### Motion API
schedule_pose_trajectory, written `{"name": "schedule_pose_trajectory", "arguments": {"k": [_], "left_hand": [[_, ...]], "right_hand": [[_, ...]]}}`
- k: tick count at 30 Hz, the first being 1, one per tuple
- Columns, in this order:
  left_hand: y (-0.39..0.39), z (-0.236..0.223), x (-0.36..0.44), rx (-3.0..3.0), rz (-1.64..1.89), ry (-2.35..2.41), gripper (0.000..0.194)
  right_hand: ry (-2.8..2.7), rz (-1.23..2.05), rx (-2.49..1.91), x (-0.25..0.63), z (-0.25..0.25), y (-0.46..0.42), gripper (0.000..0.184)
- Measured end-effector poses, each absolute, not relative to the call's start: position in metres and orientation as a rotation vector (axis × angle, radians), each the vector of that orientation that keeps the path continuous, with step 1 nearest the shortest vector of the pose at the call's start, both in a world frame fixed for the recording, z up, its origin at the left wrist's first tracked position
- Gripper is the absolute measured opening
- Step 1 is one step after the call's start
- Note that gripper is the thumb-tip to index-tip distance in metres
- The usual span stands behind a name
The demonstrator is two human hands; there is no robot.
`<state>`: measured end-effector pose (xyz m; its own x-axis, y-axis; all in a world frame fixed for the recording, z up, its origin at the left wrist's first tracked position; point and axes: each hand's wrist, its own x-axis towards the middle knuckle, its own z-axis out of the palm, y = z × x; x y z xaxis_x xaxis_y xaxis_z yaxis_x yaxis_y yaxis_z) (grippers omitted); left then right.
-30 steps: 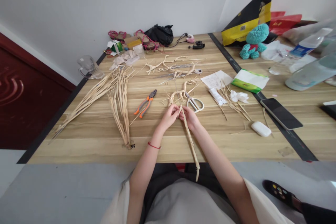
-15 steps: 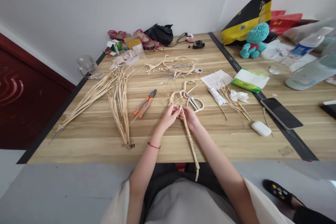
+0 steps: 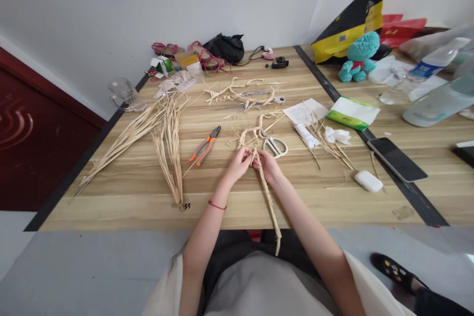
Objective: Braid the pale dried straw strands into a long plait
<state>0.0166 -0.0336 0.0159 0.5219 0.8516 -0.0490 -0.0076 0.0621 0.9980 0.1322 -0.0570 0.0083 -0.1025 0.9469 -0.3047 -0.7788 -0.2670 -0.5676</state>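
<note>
Between my hands runs a pale straw braid, its lower end hanging past the table's front edge. My left hand is closed, thumb and fingers pinching the upper end of the braid from the left. From the right, my right hand is closed round the same stretch; its fingertips are partly hidden behind the straw. Just beyond my fingers lies a curved piece of braided straw with loose ends. White-handled scissors rest beside my right hand, their blades partly under straw. Orange-and-grey pliers lie to the left.
Straw bundles spread across the left side, near a glass mug. Metal rods and more braid pieces lie farther back. A phone, a white case, a tissue pack and bottles occupy the right.
</note>
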Motion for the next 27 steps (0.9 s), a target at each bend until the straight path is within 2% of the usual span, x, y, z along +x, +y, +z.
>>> {"name": "schedule_pose_trajectory", "arguments": {"k": [27], "left_hand": [[-0.029,0.007,0.019,1.351,0.781,0.789,0.02]], "right_hand": [[-0.301,1.694,-0.732,0.134,0.0,-0.055,0.015]]}}
